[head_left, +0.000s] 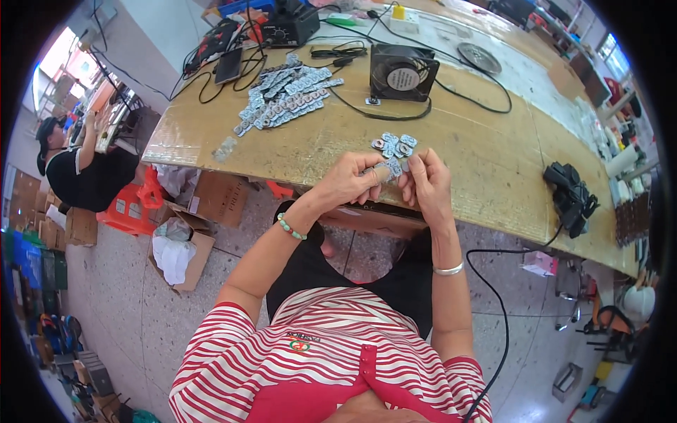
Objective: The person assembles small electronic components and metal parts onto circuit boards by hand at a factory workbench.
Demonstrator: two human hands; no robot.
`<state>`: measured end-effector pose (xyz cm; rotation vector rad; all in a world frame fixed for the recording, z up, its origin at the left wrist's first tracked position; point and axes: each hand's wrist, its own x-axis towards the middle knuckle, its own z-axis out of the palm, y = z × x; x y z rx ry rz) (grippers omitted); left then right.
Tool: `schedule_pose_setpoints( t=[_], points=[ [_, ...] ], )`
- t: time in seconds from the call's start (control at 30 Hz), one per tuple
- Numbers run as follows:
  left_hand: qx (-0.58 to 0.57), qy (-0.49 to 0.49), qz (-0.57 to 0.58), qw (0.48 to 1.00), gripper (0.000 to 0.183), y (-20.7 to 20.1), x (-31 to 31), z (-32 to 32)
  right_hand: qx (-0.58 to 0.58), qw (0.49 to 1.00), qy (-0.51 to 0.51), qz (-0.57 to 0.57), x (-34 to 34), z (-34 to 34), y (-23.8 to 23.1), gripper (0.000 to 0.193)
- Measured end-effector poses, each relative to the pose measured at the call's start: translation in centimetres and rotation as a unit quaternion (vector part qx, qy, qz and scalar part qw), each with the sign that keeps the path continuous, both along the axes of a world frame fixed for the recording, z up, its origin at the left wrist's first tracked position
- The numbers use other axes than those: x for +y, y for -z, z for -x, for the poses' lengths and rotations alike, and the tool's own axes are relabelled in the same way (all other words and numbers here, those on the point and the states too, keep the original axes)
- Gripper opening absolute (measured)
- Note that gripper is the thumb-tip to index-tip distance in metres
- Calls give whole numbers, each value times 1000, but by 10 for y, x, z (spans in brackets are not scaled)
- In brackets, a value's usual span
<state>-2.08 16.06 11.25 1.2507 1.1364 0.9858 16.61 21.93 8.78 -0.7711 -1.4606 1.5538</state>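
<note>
**Striped shirt (282,359) foremost; silvery-blue piece (393,167) in left hand (350,180), near side of black fan (403,76)**

Nearest the camera: red-and-white striped shirt, well apart from the fan on its near side. Farther in, above the near part of the desk (493,151) and still short of the fan: left hand, grip closed on the silvery-blue piece. Right hand (431,183): slightly farther right of the fan's line, fingers curled in at the piece. Cannot tell whether pinching or only touching.

Risks, as judged: dropping the piece, from a slack or uneven pinch; scattering the loose cluster (390,144) just in front of the fan, from a brush of the knuckles; confusion with the larger pile (296,88) left of the fan, from likeness of finish.

Appearance of piece: small, pale blue-grey, partly covered by fingers. Fine detail not resolvable. In the cluster: similar colour, round ring-like marks, overlapping at mixed angles.
</note>
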Motion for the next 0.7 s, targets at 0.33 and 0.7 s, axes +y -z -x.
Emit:
schedule_pose_setpoints(
  t=[0.33, 0.7],
  points=[
    [42, -2, -8, 999, 21, -2, -2, -5, -3, 1000, -6, 10, -3, -5, 1, 25],
    [49, 4, -7, 999, 23, -5, 0, -4, -4, 1000, -2, 12, -2, -3, -2, 19]
  ],
)
